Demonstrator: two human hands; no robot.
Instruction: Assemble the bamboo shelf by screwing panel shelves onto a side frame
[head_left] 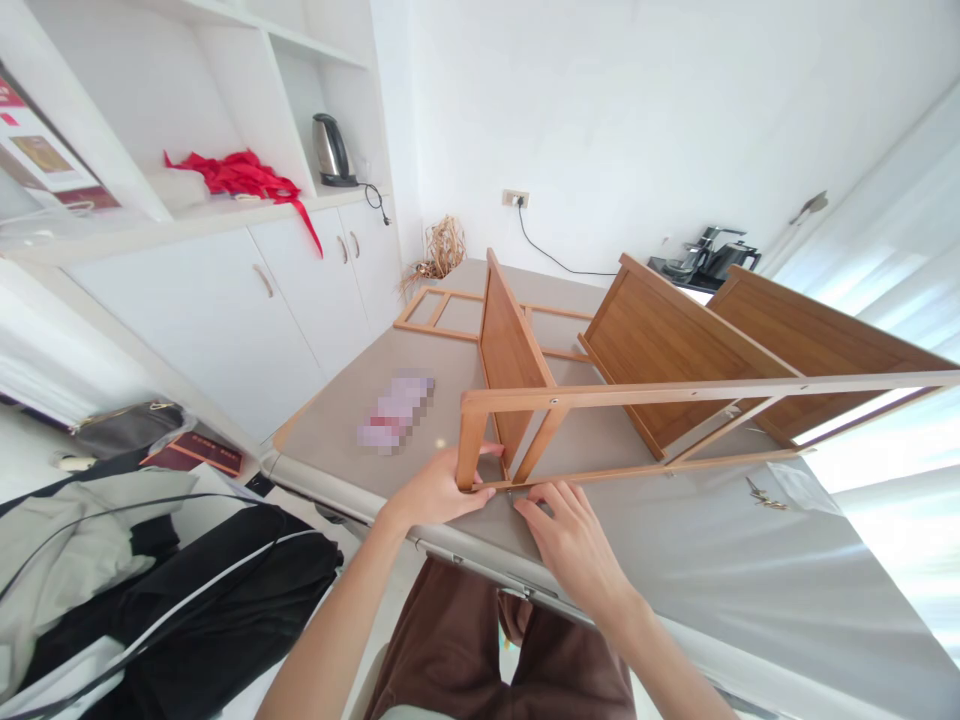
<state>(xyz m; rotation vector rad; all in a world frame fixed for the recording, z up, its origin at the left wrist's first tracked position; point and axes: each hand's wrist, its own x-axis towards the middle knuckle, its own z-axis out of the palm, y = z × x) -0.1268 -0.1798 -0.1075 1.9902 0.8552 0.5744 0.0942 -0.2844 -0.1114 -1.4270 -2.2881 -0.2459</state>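
A wooden shelf rack (pixel 637 396) lies on its side on the grey table (pixel 420 350), its brown panels standing upright between the frame rails. My left hand (pixel 439 490) is closed around the rack's near left corner, thumb in front of the bottom rail and fingers behind it. Close by, my right hand (pixel 566 530) rests at the bottom rail with thumb and fingers pinched together beside the joint. Whatever is between those fingertips is too small to make out. Several screws (pixel 765 495) lie on the tabletop to the right, beside a clear plastic bag (pixel 802 488).
A blurred pinkish item (pixel 397 412) lies left of the rack. Dried plants (pixel 444 248) and a black coffee appliance (pixel 712 255) stand at the back. White cabinets (pixel 300 290) with a kettle (pixel 332 150) and red ribbon (pixel 244 178) line the left; clothes (pixel 210 590) are piled below.
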